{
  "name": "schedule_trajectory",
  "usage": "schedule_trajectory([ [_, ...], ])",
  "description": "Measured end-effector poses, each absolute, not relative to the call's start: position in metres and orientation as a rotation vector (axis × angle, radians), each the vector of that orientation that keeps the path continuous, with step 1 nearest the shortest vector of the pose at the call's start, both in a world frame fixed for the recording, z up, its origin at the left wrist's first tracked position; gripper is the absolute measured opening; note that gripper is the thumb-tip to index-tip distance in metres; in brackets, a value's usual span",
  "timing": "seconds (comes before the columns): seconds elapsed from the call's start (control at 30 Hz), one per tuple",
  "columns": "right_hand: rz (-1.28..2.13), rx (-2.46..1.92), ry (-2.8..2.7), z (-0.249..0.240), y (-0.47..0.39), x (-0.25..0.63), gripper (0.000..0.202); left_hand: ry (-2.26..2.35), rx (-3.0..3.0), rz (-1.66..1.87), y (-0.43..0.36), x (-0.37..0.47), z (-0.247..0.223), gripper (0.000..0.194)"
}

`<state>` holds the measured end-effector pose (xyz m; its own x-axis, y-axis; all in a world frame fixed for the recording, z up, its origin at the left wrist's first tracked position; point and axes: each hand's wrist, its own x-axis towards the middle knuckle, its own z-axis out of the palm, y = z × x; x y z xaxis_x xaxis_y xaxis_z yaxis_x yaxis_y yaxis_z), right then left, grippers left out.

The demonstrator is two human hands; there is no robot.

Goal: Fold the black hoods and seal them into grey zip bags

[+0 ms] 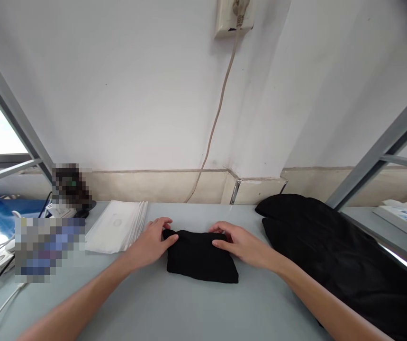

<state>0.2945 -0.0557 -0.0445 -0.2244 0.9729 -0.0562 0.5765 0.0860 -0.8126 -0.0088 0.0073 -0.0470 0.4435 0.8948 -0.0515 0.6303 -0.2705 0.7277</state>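
A black folded cloth (200, 258) lies on the grey-blue table (196, 312) in front of me, roughly rectangular with its near edge slanting. My left hand (155, 242) grips its far left corner, thumb on top and fingers curled beyond the edge. At the far right corner, my right hand (237, 242) holds it the same way, with the fingertips partly hidden behind the fabric. Left of my left hand is a stack of flat white packets (116, 226). To the right of my right arm lies a large heap of black fabric (331, 255).
White cables (2, 265) and a blurred-out item (49, 246) sit at the left, with a dark blurred object (71, 187) behind. Grey metal frame posts (374, 156) slope at both sides. A cord (221, 104) hangs from a wall socket (233, 19).
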Motion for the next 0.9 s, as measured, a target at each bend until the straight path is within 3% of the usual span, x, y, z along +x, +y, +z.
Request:
schedule_trajectory([
  [0.1,1.073,-1.444,-1.885,-0.042,-0.054,0.297,0.033,1.140,2.031,0.530,0.005,-0.004,-0.048,0.030],
  [0.2,1.120,-1.387,-1.859,-0.036,-0.053,0.298,0.033,1.024,1.979,0.615,0.003,0.003,-0.043,0.020],
  [0.33,1.154,-1.335,-1.790,-0.027,-0.057,0.296,0.033,0.984,1.763,0.751,-0.001,0.008,-0.033,0.022],
  [0.5,1.168,-1.506,-1.750,-0.035,-0.055,0.299,0.034,1.088,1.683,0.547,0.002,0.003,-0.035,0.030],
  [0.6,1.003,-1.603,-1.793,-0.048,-0.049,0.304,0.032,1.255,1.874,0.603,-0.001,0.003,-0.034,0.035],
  [0.7,0.740,-1.633,-1.846,-0.052,-0.045,0.305,0.025,1.137,2.028,0.665,-0.011,0.007,-0.031,0.039],
  [0.9,0.664,-1.480,-2.095,-0.037,-0.058,0.297,0.023,0.842,2.068,0.723,-0.012,0.019,-0.049,0.027],
])
